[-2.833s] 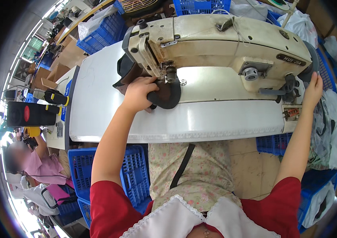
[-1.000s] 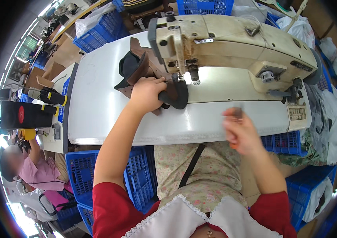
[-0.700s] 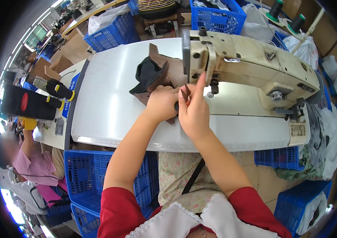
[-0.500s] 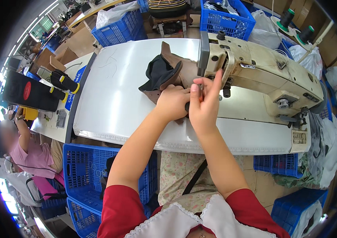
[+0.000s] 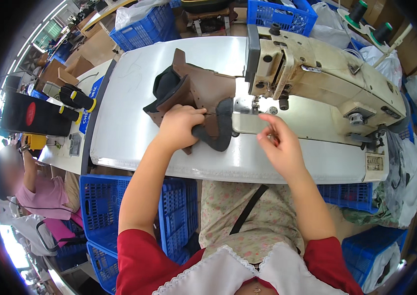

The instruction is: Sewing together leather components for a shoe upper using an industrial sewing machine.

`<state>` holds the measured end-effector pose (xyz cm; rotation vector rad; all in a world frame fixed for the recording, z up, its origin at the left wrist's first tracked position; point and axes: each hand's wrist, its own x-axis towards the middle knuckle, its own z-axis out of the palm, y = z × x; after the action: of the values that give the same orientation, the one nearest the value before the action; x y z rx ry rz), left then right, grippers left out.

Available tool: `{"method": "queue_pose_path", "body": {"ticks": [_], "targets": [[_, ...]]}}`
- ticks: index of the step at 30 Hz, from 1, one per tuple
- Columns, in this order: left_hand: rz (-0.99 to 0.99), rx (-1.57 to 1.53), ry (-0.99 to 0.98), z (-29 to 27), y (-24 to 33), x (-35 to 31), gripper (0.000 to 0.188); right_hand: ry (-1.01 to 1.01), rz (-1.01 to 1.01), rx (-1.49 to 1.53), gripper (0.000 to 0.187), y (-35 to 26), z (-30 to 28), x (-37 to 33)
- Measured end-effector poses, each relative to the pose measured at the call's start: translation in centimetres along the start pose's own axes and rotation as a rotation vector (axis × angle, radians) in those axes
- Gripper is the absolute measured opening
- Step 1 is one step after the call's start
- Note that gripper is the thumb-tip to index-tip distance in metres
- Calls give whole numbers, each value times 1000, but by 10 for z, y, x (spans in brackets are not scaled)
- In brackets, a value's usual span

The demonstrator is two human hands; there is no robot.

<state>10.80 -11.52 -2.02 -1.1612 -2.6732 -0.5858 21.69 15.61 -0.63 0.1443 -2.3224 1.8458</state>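
Observation:
A brown shoe upper (image 5: 213, 81) with black lining and a dark grey curved edge piece lies on the white sewing machine table (image 5: 120, 123), left of the needle area. My left hand (image 5: 183, 125) presses and grips its near side, fingers curled over the brown material. To the right, my right hand (image 5: 282, 147) hovers over the table's near part, just in front of the presser foot (image 5: 255, 104), apart from the upper. Its index finger points left and the other fingers are curled in; whatever they hold, if anything, is hidden.
The beige sewing machine (image 5: 316, 73) fills the right side of the table. Thread spools (image 5: 381, 33) stand behind it. Blue crates (image 5: 105, 206) sit below the near edge, and another blue crate (image 5: 144, 32) at the back. A person in pink (image 5: 46, 199) sits far left.
My left hand has drawn the upper leftward, away from the needle area. My right hand has parted from it and moved right and nearer to me.

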Motion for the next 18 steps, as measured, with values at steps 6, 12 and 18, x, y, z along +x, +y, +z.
{"method": "queue_pose_path", "body": {"ticks": [6, 12, 18], "targets": [[-40, 52, -4, -19, 1, -28, 20, -94, 52, -82, 43, 40, 32, 15], [-36, 58, 22, -14, 2, -32, 23, -341, 255, -315, 37, 28, 56, 40], [-23, 65, 58, -14, 5, -33, 22, -249, 253, -331, 34, 35, 75, 48]]}}
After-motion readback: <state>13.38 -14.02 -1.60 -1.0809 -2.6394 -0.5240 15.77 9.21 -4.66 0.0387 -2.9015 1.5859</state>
